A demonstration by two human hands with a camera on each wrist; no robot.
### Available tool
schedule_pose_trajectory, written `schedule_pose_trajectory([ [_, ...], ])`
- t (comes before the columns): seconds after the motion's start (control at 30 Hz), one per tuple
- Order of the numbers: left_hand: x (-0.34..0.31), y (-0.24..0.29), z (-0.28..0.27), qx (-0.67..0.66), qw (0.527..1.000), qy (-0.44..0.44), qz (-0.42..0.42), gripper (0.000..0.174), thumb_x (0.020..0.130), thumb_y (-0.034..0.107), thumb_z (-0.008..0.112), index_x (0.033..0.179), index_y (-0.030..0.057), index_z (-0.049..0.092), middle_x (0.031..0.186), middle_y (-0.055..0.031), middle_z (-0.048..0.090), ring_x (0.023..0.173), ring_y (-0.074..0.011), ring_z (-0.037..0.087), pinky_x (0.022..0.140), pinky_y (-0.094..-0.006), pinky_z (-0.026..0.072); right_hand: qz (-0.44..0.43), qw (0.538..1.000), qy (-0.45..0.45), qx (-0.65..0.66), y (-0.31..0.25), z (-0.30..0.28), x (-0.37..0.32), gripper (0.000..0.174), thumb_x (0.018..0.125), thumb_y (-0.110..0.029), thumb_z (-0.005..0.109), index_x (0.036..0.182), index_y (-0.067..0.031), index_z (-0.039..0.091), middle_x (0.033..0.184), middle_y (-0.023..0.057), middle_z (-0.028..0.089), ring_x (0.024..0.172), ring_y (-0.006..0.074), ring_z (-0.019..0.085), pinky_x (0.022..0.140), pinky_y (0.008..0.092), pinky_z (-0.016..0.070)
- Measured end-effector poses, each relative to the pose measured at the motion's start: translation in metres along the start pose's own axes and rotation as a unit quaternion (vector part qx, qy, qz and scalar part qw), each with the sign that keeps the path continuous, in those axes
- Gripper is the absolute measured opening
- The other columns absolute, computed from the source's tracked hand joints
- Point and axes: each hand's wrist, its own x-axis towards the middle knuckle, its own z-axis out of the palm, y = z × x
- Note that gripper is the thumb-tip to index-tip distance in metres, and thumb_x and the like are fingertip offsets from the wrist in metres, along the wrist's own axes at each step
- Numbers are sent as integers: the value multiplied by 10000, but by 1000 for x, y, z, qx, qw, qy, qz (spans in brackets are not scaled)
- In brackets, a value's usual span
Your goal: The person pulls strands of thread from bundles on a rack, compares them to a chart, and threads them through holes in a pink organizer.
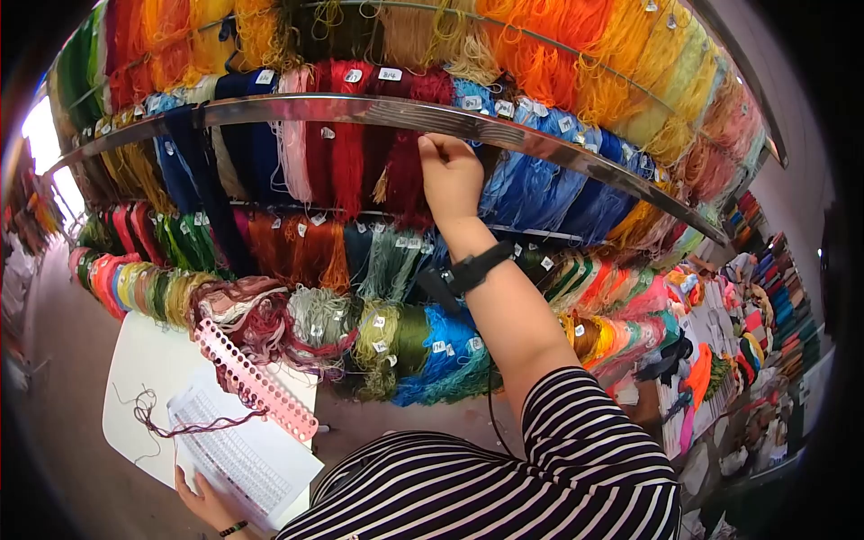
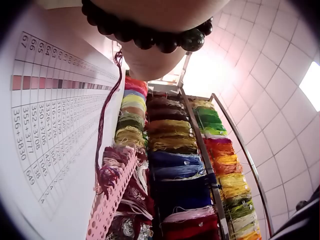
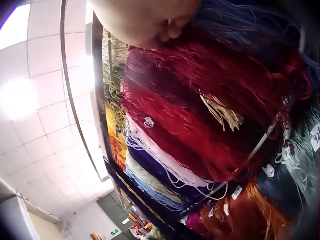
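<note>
The right hand [image 1: 453, 180], fingers curled, pinches dark red thread [image 1: 405, 175] just below the metal rail. Seen from the right wrist, its bent fingertips lie against the upper part of the dark red skeins [image 3: 200, 65]; the thread between them is mostly hidden. Low in the head view, the left hand [image 1: 209, 506] grips the lower edge of a printed chart [image 1: 243, 450]. A pink card with punched holes [image 1: 256, 378] lies across the chart's upper side, and dark purple strands [image 1: 207, 426] trail from it. Number columns and colour swatches fill the chart [image 2: 50, 110] in the left wrist view.
Rows of coloured skeins with small number tags hang on metal rails [image 1: 360, 110]. Beneath the chart stands a white tabletop [image 1: 135, 378]. Loose mauve and white threads [image 1: 261, 315] lie at its far edge. More goods [image 1: 720, 360] are piled at the right.
</note>
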Motion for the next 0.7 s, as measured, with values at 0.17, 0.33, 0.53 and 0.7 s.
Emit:
schedule_pose_trajectory([
  [0.17, 0, -2, -3, -56, 998, -8, -37, 443, 912, 87, 550, 1328, -46, 480, 1343, -177, 502, 1247, -278, 473, 1056, -372, 355, 33, 999, -31, 22, -24, -21, -14, 104, 862, -119, 657, 871, -16, 664, 793, 119, 628, 730, 261, 609, 687, 338, 475],
  [0.33, 1, 4, -4, -67, 997, -10, -35, 438, 910, 77, 555, 1325, -45, 486, 1336, -172, 508, 1239, -269, 480, 1057, -368, 355, -88, 994, -40, -43, -54, -37, -24, 60, 858, -84, 652, 842, -34, 621, 792, 111, 594, 724, 284, 582, 660, 356, 463],
  [0.53, -5, 42, 2, -150, 987, -32, -37, 448, 888, 43, 599, 1312, -58, 493, 1309, -179, 527, 1198, -259, 509, 1036, -365, 382, -308, 943, -116, -47, -112, -31, -65, 108, 777, -16, 652, 840, -73, 585, 875, 73, 630, 882, 307, 610, 942, 469, 399],
  [0.7, -3, 73, 19, -175, 975, -133, -16, 374, 869, 59, 611, 1242, 43, 584, 1177, -67, 625, 868, -115, 558, 710, -241, 476, -215, 784, -531, 239, -154, 5, -188, 110, 810, -48, 610, 920, -44, 598, 883, 125, 607, 827, 347, 580, 771, 440, 468],
])
